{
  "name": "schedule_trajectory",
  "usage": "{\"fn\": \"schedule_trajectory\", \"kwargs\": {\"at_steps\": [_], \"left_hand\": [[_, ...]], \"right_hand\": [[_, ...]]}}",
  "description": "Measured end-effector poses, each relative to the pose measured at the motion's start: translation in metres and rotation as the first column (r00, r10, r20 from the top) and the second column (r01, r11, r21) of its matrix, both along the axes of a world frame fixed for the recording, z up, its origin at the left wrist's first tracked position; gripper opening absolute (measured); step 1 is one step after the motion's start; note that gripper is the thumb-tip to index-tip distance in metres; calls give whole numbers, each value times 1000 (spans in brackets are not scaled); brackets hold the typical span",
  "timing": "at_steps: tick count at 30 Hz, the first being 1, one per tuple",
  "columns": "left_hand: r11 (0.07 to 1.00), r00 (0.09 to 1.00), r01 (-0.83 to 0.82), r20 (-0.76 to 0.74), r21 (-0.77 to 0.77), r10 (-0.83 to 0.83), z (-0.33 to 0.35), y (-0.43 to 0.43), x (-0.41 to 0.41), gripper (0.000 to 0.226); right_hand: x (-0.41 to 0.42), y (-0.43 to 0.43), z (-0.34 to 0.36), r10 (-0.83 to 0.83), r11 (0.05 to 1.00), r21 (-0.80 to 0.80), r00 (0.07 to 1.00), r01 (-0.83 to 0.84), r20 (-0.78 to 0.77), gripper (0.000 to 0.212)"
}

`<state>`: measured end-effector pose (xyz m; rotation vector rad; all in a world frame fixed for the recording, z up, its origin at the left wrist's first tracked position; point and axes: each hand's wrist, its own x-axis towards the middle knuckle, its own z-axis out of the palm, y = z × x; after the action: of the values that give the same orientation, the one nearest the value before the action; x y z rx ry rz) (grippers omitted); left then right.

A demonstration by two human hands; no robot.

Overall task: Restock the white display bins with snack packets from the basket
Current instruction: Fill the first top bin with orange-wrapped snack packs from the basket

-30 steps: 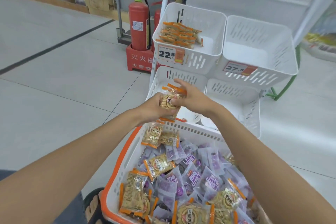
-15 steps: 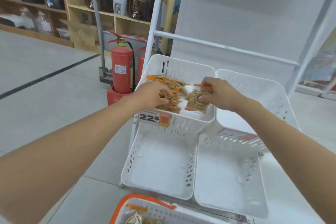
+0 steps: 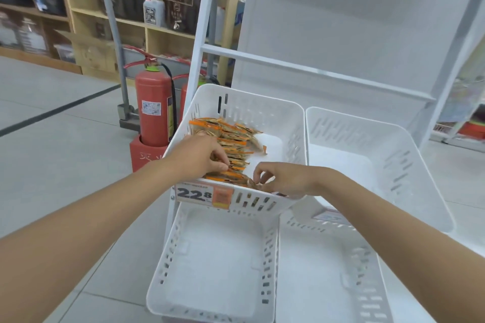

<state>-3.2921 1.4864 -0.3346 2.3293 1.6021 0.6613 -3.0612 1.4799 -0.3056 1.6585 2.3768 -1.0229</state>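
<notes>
Scanning from our left: a red metal fire extinguisher (image 3: 154,110) stands on the tiled floor beside the white rack.
Left hand (image 3: 202,156): our fingers are curled down onto the row of snack packets (image 3: 231,144), pinching their orange edges.
Packets: flat, crinkly, tan with orange seams, stacked on edge along the left side of the upper left bin (image 3: 288,123).
Bin: white slotted plastic, rounded corners; a price tag (image 3: 203,194) reading 22.8 is clipped to its front wall.
Right hand (image 3: 286,178): our grip is nearly closed, fingertips at the front packet; whether they pinch it, we cannot tell.
Other bins: lower left bin (image 3: 220,257), lower right bin (image 3: 367,283) and upper right bin (image 3: 393,155) hold nothing.
</notes>
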Motion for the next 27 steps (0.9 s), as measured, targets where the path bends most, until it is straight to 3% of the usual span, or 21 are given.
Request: {"fn": "schedule_trajectory", "kwargs": {"at_steps": [3, 6, 8, 12, 14, 16, 17, 20, 21, 23, 25, 27], "left_hand": [[1000, 1000, -3, 27, -7, 3, 1, -4, 0, 8], [1000, 999, -8, 35, -2, 8, 2, -7, 0, 10], [1000, 999, -16, 49, -5, 16, 1, -6, -1, 10], [1000, 996, -15, 85, 7, 14, 0, -8, -3, 12], [999, 990, -25, 136, 29, 21, 1, -9, -2, 15], [990, 981, -73, 187, 123, 49, 2, -8, -3, 15], [973, 984, -107, 162, 203, 74, 4, -5, -4, 14], [927, 982, -164, -35, 337, 186, 6, 8, -11, 32], [931, 972, -163, -110, 326, 209, 7, 12, -13, 43], [936, 943, -141, -245, 324, 227, 8, 21, -17, 54], [936, 921, -122, -314, 331, 231, 7, 29, -19, 56], [941, 925, -143, -297, 308, 238, 6, 33, -20, 57]], "right_hand": [[-1, -2, 2, -29, 997, -78, 999, 27, -25, 46], [-7, 0, 0, 54, 998, 4, 989, -55, 136, 34], [-10, 3, 0, 40, 999, 26, 994, -43, 100, 30], [-8, 6, 4, -41, 991, -124, 999, 45, 35, 26], [-6, 15, 5, -85, 995, 51, 993, 89, -88, 18], [-6, 32, 10, -153, 937, 270, 954, 223, -259, 18], [-6, 42, 13, -184, 903, 344, 955, 258, -233, 32], [-17, 66, 3, -222, 902, 401, 968, 160, 114, 74], [-20, 76, -5, -224, 905, 406, 954, 127, 200, 74], [-20, 98, -20, -261, 865, 487, 935, 117, 239, 52], [-18, 113, -23, -324, 786, 593, 933, 174, 154, 21], [-15, 122, -19, -335, 705, 666, 942, 243, 10, 13]]}}
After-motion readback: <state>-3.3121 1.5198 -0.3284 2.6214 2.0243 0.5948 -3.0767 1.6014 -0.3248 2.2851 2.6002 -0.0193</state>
